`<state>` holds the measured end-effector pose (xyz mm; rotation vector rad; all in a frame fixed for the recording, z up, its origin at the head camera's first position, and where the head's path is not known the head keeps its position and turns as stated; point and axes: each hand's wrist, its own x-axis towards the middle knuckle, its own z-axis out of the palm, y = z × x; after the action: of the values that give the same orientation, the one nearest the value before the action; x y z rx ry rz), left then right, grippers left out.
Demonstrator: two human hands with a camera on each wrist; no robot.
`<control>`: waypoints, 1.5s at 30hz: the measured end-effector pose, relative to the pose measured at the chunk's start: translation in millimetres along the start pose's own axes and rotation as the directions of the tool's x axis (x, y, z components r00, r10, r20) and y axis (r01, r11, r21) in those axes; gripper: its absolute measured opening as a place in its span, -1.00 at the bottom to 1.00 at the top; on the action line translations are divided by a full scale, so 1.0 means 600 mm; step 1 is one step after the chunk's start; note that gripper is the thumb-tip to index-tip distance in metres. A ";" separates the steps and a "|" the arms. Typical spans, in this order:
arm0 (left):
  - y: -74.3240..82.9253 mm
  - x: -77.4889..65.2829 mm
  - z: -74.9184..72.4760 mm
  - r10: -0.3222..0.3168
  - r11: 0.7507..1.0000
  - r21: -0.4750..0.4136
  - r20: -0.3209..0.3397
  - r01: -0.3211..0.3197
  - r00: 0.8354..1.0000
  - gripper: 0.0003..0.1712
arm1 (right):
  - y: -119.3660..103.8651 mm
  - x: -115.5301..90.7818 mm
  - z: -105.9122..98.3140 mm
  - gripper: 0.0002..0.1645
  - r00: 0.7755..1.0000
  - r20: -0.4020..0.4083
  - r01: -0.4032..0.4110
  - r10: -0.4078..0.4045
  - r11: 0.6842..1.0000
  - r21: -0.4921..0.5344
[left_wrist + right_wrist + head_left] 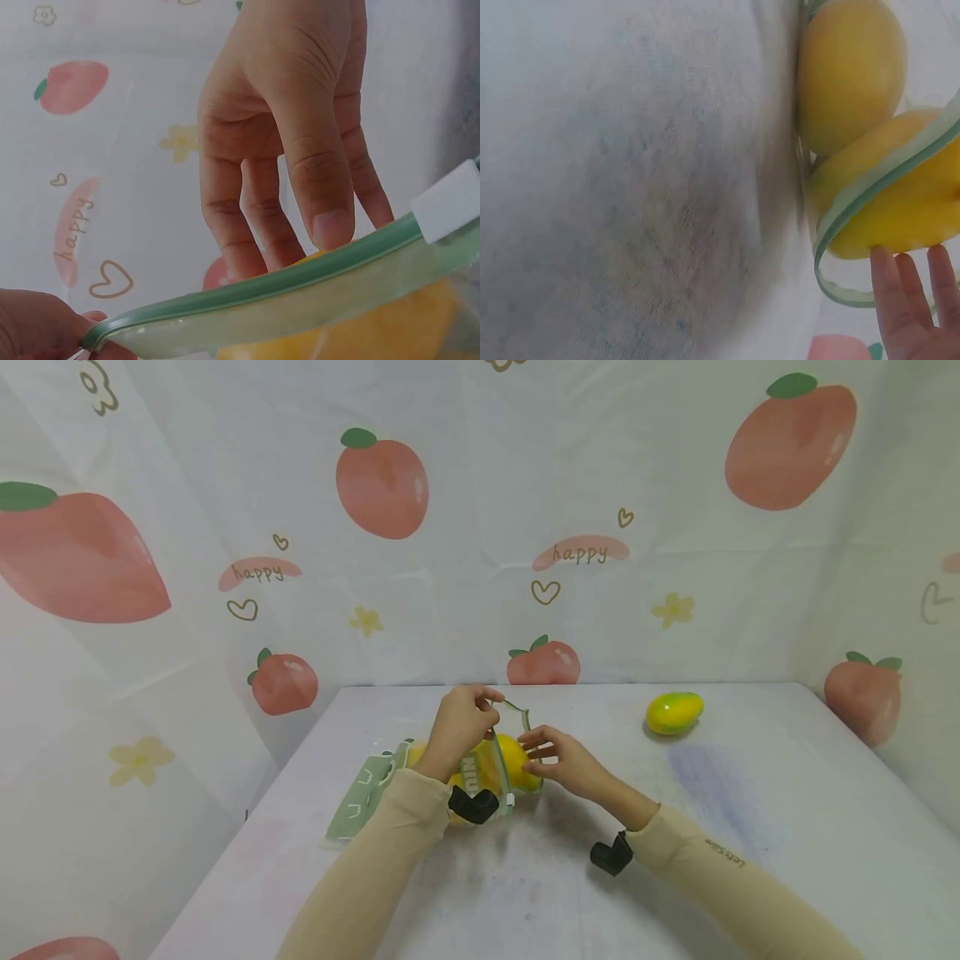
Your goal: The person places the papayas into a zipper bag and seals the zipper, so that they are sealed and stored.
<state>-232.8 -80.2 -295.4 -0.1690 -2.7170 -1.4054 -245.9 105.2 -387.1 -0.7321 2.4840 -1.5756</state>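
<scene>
A see-through zip bag (360, 802) with green trim lies on the table, its mouth facing right and held apart. With thumb and fingers my left hand (461, 727) pinches the green zip edge (270, 289) at the mouth. A yellow mango (900, 225) sits partly inside the opening, and another mango (853, 75) lies deeper in the bag. My right hand (566, 764) is at the mouth, its extended fingertips (885, 274) touching the end of the nearer mango. A white slider (450, 201) sits on the zip.
A yellow-green mango (675, 713) lies by itself at the table's back right. The white table (600, 910) ends at a cloth backdrop (465, 610) printed with fruit. Black wrist mounts (611, 853) hang below both cuffs.
</scene>
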 end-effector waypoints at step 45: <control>-0.002 0.000 -0.002 0.016 0.999 -0.037 -0.003 -0.016 1.000 -0.67 | -0.003 -0.012 -0.067 -0.55 0.997 -0.057 0.054 -0.055 0.998 -0.018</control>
<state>-233.0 -81.8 -295.8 -0.1908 -2.6825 -1.4520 -252.5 141.2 -368.1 -0.7733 2.5410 -1.6193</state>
